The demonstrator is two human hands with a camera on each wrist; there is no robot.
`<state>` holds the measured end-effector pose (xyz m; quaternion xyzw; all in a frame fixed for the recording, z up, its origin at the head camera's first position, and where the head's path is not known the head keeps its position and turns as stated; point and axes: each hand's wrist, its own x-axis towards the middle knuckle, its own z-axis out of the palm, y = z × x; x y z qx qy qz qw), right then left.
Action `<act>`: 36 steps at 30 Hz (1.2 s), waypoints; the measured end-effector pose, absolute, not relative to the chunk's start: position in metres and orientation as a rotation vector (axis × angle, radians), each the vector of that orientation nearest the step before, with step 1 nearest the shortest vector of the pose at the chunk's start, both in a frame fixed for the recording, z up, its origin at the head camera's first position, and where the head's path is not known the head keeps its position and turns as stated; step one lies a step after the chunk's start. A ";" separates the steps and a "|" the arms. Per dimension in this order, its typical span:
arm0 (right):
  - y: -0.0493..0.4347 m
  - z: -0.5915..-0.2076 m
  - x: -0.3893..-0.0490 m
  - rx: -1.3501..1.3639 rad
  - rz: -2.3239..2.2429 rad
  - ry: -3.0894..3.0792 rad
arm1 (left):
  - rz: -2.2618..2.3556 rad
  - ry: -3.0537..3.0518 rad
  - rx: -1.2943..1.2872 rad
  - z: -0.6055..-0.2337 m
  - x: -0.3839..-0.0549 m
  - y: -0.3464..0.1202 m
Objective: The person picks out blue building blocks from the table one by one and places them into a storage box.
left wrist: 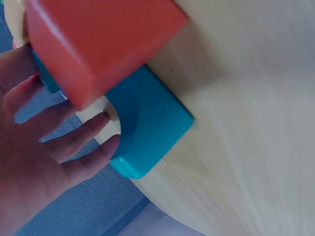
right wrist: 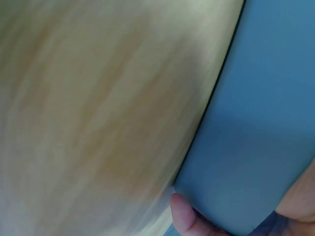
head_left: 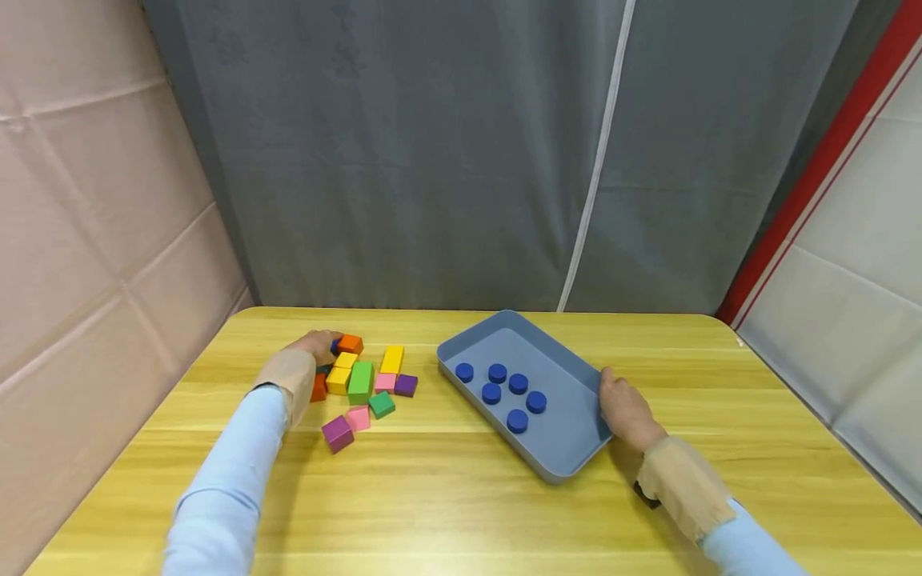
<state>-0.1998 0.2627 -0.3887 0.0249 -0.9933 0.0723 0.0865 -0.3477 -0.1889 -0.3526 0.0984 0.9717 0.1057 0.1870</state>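
In the left wrist view, my left hand (left wrist: 54, 142) has its fingers stretched out, the fingertips right at the curved notch of a blue arch block (left wrist: 155, 123). A red-orange block (left wrist: 103, 39) sits close over them and partly covers the arch. From the head view this left hand (head_left: 314, 346) is at the far left of a cluster of coloured blocks, beside an orange block (head_left: 350, 344). My right hand (head_left: 628, 408) grips the right edge of a grey-blue tray (head_left: 576, 448), thumb and fingers about its wall (right wrist: 246, 123). Several blue discs (head_left: 518, 384) lie flat inside the tray.
Around the left hand lie yellow (head_left: 392, 360), light green (head_left: 361, 383), dark green (head_left: 382, 405), pink (head_left: 358, 418) and purple blocks (head_left: 338, 434). All stand on a wooden table (head_left: 446, 520). A grey curtain (head_left: 418, 160) hangs behind its back edge.
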 end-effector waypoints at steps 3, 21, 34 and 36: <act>0.263 -0.389 -0.200 0.079 0.215 -2.953 | 0.285 2.765 0.289 -0.354 -0.350 -0.189; 0.261 -0.389 -0.203 0.083 0.203 -2.941 | 0.183 2.817 0.344 -0.396 -0.398 -0.211; 0.260 -0.389 -0.203 0.091 0.189 -2.943 | 0.232 2.856 0.409 -0.357 -0.359 -0.197; 0.259 -0.388 -0.204 0.093 0.188 -2.945 | 0.234 2.860 0.417 -0.352 -0.352 -0.195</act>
